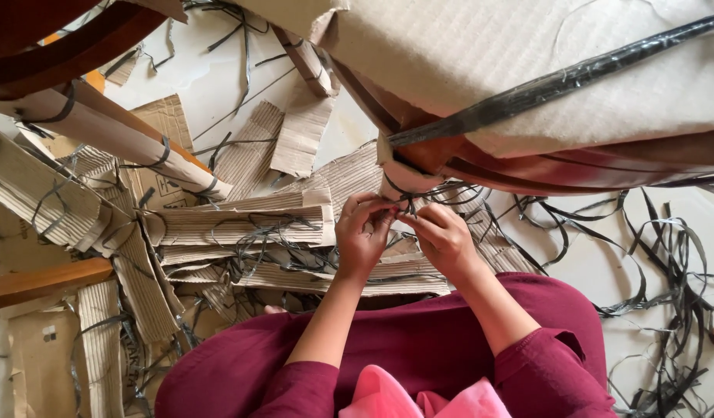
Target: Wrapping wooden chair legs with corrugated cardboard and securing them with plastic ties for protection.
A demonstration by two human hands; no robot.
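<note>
My left hand (pixel 362 234) and my right hand (pixel 442 236) meet in the middle of the view, fingertips pinched on thin black plastic strapping (pixel 407 205). That strapping runs around the end of a dark brown wooden furniture piece (pixel 573 166) wrapped in corrugated cardboard (pixel 496 54). A wider black strap (pixel 558 81) crosses the cardboard wrap diagonally above. Both hands sit just below the wrapped end, close together and touching the knot of strands.
Torn corrugated cardboard sheets (pixel 241 224) cover the floor on the left. Another cardboard-wrapped wooden part (pixel 117 131) lies at upper left, and a bare wooden bar (pixel 40 282) at left. Loose black strapping (pixel 666 263) tangles over the pale floor on the right. My maroon-clad lap (pixel 419 340) fills the bottom.
</note>
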